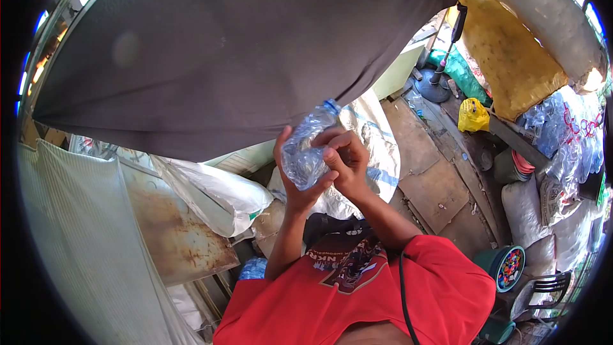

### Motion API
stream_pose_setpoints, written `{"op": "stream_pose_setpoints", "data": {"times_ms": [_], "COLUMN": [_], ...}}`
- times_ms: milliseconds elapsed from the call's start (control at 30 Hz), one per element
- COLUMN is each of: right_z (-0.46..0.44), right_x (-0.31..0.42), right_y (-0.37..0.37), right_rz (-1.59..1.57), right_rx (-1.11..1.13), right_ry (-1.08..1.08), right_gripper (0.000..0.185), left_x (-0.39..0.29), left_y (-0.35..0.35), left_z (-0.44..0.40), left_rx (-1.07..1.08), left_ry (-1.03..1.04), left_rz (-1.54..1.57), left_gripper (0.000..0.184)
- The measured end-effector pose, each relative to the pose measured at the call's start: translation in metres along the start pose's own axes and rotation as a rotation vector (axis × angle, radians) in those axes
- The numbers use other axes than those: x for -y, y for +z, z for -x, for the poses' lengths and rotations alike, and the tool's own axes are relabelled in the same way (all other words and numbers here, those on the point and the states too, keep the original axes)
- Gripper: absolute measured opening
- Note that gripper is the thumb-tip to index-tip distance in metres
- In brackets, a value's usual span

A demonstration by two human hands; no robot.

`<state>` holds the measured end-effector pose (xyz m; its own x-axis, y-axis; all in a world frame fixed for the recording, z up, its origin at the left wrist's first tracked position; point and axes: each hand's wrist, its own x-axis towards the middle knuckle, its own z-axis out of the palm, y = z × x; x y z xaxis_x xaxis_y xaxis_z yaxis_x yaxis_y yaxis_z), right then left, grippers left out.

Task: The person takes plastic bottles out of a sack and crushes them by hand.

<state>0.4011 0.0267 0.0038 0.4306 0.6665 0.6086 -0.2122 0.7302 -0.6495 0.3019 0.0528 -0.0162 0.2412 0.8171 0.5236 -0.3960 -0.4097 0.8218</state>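
A clear, crumpled plastic bottle (300,153) with a blue cap is tilted up in front of my chest, its cap end pointing up and to the right. My left hand (297,188) wraps around it from the left and below, palm against its lower part. On the other side, my right hand (348,163) has curled fingers and a bent thumb against the bottle's right side. Part of the bottle is covered by the fingers. Behind the hands lies a white woven sack (377,134) with blue stripes.
A dark cloth (223,57) hangs across the upper view. Pale sheeting (83,236) and a rusty panel (172,217) stand at left. On the right are a bucket of colourful caps (509,268), a yellow bag (473,115), a black chair (549,291) and bags of bottles (568,134).
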Motion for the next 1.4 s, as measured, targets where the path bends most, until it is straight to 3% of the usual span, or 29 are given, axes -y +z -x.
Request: {"op": "stream_pose_setpoints", "data": {"times_ms": [133,233,333,367,433,500,633,767,800,900,1033,1067,1167,1300,1333,1400], "right_z": [0.003,0.008,0.009,0.015,0.011,-0.003,-0.023,-0.024,-0.025,-0.027,-0.02,-0.016,-0.015,-0.01,-0.005,-0.005], "right_x": [0.008,0.021,0.04,0.037,0.028,0.03,0.028,0.018,0.013,0.009,0.007,0.002,0.002,0.003,-0.001,0.0], "right_y": [-0.003,-0.003,-0.013,-0.024,-0.039,-0.047,-0.067,-0.046,-0.041,-0.029,-0.02,-0.023,-0.031,-0.038,-0.036,-0.034], "right_rz": [0.187,0.23,0.86,0.928,0.74,0.391,0.078,-0.126,-0.055,-0.133,0.089,0.011,-0.037,0.053,0.143,0.189], "right_rx": [0.017,-0.056,0.106,0.067,-0.08,-0.05,0.494,0.56,0.567,0.416,0.56,0.519,0.443,0.208,0.108,0.078], "right_ry": [-0.044,0.058,-0.146,-0.143,-0.048,0.238,0.488,0.514,0.56,0.813,0.699,0.741,0.665,0.861,0.859,0.793], "right_gripper": [0.011,0.01,0.015,0.023,0.036,0.055,0.075,0.087,0.098,0.092,0.064,0.06,0.059,0.056,0.054,0.053], "left_x": [0.003,0.003,-0.006,-0.005,0.001,-0.017,-0.026,-0.025,-0.022,-0.002,-0.025,-0.03,-0.023,-0.022,-0.024,-0.014], "left_y": [-0.001,-0.003,-0.008,-0.015,-0.032,-0.025,-0.028,-0.03,-0.032,-0.045,-0.046,-0.048,-0.052,-0.056,-0.052,-0.045], "left_z": [-0.001,-0.002,-0.007,-0.009,-0.009,-0.016,-0.02,-0.014,-0.011,-0.004,-0.016,-0.02,-0.022,-0.019,-0.017,-0.01], "left_rx": [0.006,-0.007,-0.054,-0.079,-0.136,-0.181,-0.065,0.081,0.131,0.349,0.642,0.708,0.671,0.387,0.4,0.471], "left_ry": [0.053,0.052,0.008,-0.038,-0.131,-0.223,-0.324,-0.465,-0.503,-0.528,-0.568,-0.568,-0.262,-0.608,-0.64,-0.44], "left_rz": [-0.005,-0.132,-0.089,0.022,0.245,0.325,0.512,0.638,0.65,0.389,0.036,-0.026,-0.276,-0.098,-0.035,-0.152], "left_gripper": [0.083,0.073,0.071,0.069,0.066,0.061,0.058,0.058,0.058,0.058,0.068,0.073,0.071,0.068,0.078,0.081]}}
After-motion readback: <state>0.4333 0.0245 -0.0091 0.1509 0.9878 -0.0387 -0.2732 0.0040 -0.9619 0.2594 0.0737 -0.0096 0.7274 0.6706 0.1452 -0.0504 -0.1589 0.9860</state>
